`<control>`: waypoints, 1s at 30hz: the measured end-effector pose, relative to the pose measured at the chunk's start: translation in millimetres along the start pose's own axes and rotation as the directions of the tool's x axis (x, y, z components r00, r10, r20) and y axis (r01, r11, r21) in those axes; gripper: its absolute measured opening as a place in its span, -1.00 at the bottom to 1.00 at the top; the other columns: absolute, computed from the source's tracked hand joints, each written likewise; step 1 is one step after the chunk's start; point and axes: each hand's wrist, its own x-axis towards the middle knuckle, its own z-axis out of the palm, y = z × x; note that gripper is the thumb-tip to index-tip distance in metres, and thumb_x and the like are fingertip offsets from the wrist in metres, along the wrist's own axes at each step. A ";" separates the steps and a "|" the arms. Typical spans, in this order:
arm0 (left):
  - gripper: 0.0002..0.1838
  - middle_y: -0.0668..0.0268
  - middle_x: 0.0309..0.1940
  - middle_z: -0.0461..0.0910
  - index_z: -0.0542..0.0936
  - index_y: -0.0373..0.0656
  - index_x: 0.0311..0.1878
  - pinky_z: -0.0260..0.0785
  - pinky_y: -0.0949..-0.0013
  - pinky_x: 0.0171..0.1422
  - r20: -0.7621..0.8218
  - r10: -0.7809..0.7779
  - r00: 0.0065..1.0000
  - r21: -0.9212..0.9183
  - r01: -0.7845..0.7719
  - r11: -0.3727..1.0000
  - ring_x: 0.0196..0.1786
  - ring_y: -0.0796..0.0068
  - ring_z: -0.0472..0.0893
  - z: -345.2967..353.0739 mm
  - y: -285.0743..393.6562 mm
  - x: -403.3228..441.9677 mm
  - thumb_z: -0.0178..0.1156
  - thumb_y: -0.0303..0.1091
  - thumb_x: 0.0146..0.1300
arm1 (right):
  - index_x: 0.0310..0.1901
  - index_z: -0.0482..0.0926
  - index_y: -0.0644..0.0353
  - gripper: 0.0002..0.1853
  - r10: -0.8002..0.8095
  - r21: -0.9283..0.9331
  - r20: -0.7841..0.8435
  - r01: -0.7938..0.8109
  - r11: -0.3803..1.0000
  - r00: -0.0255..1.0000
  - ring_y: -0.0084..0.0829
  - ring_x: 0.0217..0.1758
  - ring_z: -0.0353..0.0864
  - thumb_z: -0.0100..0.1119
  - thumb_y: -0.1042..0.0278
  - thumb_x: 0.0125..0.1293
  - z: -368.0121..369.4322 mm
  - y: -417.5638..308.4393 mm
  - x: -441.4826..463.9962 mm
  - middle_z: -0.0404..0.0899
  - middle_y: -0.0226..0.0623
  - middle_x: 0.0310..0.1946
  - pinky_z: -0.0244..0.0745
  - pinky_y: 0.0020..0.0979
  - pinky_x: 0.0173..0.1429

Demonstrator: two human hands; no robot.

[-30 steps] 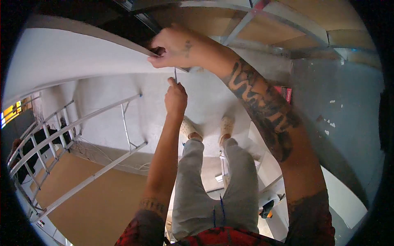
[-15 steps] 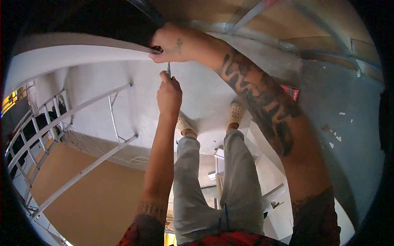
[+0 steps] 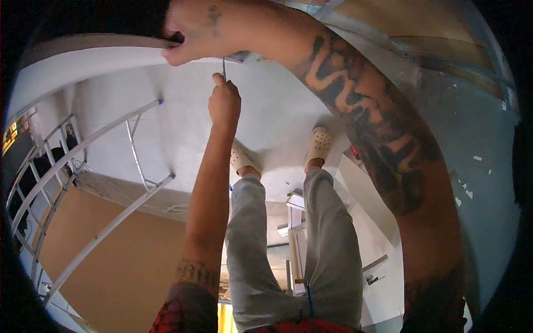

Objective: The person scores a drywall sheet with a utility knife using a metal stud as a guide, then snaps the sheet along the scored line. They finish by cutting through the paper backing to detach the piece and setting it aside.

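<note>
My left hand (image 3: 225, 105) is closed around the handle of a thin metal-bladed tool (image 3: 224, 65); the handle is hidden in the fist. Its narrow blade points away from me, close to the underside of my right forearm. Above and to the left, my right hand (image 3: 191, 33) pinches the edge of a white board (image 3: 100, 62), thumb on the near side. The board extends to the left from that grip, with a darker edge showing along its top. My right fingers are partly lost in the dark area behind the board.
A metal ladder (image 3: 105, 136) lies at the left beside a brown sheet (image 3: 122, 244). On the floor between and behind my legs are white box-like pieces (image 3: 296, 201) and a white panel (image 3: 369, 205). White scraps (image 3: 469, 194) dot the grey floor at the right.
My right hand has shifted left and up in view, still gripping the board's edge. My left hand with the bladed tool has risen slightly, and the view itself has shifted a little.
</note>
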 end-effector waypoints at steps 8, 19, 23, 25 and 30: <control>-0.68 -0.30 -0.32 0.63 0.18 -0.24 0.09 0.46 -0.24 -0.12 0.068 -0.082 0.994 -0.094 0.089 0.992 -0.20 -0.40 0.62 -6.3 7.2 -4.7 -0.09 -0.23 0.47 | -0.39 0.73 0.28 -0.78 -0.068 -0.128 -0.152 0.049 0.991 0.986 -0.07 -0.41 0.71 0.34 0.27 0.03 -10.0 -8.5 -13.1 0.65 0.07 -0.48 0.61 -0.13 -0.21; -0.67 -0.17 -0.35 0.65 0.21 -0.27 0.12 0.51 -0.20 -0.19 -0.025 -0.005 1.000 -0.050 0.004 0.999 -0.30 -0.27 0.66 16.1 -5.3 1.9 -0.08 -0.24 0.46 | -0.39 0.74 0.26 -0.78 -0.089 -0.131 -0.150 0.069 0.989 0.985 -0.07 -0.40 0.71 0.35 0.26 0.02 -7.9 -10.6 -5.0 0.66 0.08 -0.47 0.62 -0.13 -0.20; -0.68 -0.18 -0.30 0.66 0.21 -0.27 0.12 0.51 -0.18 -0.11 0.039 0.096 0.995 -0.043 -0.094 0.995 -0.21 -0.26 0.67 73.9 -37.5 39.6 -0.10 -0.26 0.45 | -0.39 0.74 0.26 -0.78 -0.105 -0.139 -0.155 0.083 0.987 0.982 -0.07 -0.39 0.72 0.36 0.26 0.02 -9.5 -10.0 -4.3 0.66 0.08 -0.47 0.62 -0.12 -0.20; -0.68 -0.18 -0.28 0.67 0.21 -0.27 0.12 0.50 -0.17 -0.08 0.036 0.136 0.990 -0.035 -0.134 0.990 -0.19 -0.26 0.66 99.5 -49.8 48.4 -0.11 -0.28 0.45 | -0.39 0.74 0.26 -0.78 -0.110 -0.139 -0.157 0.088 0.986 0.981 -0.07 -0.39 0.72 0.36 0.26 0.02 -5.4 -7.1 0.5 0.66 0.08 -0.47 0.62 -0.12 -0.19; -0.68 -0.20 -0.26 0.67 0.21 -0.28 0.12 0.49 -0.18 -0.03 0.113 -0.129 0.985 -0.014 0.132 0.991 -0.16 -0.28 0.66 60.3 -14.2 27.6 -0.12 -0.28 0.44 | -0.39 0.74 0.25 -0.78 -0.130 -0.140 -0.171 0.106 0.984 0.977 -0.07 -0.39 0.72 0.37 0.25 0.02 -0.5 -1.8 3.4 0.67 0.08 -0.47 0.62 -0.12 -0.19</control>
